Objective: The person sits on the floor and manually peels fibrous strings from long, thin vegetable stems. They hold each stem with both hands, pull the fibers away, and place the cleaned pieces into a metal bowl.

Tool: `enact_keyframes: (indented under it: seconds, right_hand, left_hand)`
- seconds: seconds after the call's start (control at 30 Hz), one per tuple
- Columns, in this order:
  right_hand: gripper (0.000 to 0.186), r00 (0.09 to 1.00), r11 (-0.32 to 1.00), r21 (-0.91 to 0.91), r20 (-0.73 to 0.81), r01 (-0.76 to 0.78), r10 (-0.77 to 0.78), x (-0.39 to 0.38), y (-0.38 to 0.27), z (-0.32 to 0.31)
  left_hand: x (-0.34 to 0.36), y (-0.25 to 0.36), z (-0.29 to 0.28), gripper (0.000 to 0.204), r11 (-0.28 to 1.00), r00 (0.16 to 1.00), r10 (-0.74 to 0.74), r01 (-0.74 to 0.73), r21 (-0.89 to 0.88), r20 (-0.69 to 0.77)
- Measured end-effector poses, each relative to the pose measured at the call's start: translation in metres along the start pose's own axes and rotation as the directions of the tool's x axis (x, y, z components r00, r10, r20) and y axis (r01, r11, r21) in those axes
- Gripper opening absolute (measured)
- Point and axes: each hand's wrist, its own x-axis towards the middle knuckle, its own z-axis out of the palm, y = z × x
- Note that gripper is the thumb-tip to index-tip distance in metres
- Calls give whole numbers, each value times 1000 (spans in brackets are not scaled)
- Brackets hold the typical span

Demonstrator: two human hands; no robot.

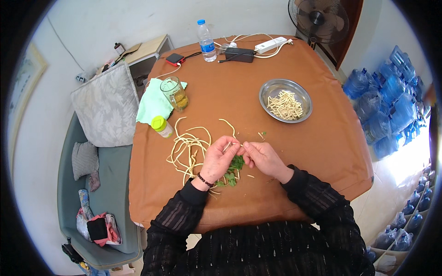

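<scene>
Near the front middle of the table, my left hand [218,161] and my right hand [264,158] meet, fingertips pinched close together on a pale long bean [228,123]. One end of that bean seems to stick out beyond my left fingers; the rest is mostly covered. Green leaves [231,177] lie under and just below my hands. Left of my left hand spreads a loose tangle of long beans [188,143]. Short broken bean pieces [286,106] fill part of a round metal bowl [305,93], beyond my right hand. A few scraps [261,135] lie between hands and bowl.
At the left stand a glass mug [171,88] on a green cloth [148,105] and a jar with a lime lid [161,126]. A water bottle [206,42], black adapter [239,55] and power strip [270,44] line the far edge. Blue water jugs [391,99] are stacked right.
</scene>
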Motion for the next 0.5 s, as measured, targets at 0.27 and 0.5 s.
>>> enact_keyframes:
  seconds: [0.27, 0.5]
  right_hand:
    - [31, 978, 998, -12, -198, 58, -59, 4, -2, -11]
    - [7, 906, 923, -284, -259, 260, -335, 3, -4, 0]
  left_hand:
    - [1, 1, -13, 12, 990, 997, -68, 64, -126, -27]
    - [2, 0, -11, 13, 998, 998, -59, 58, -35, -37]
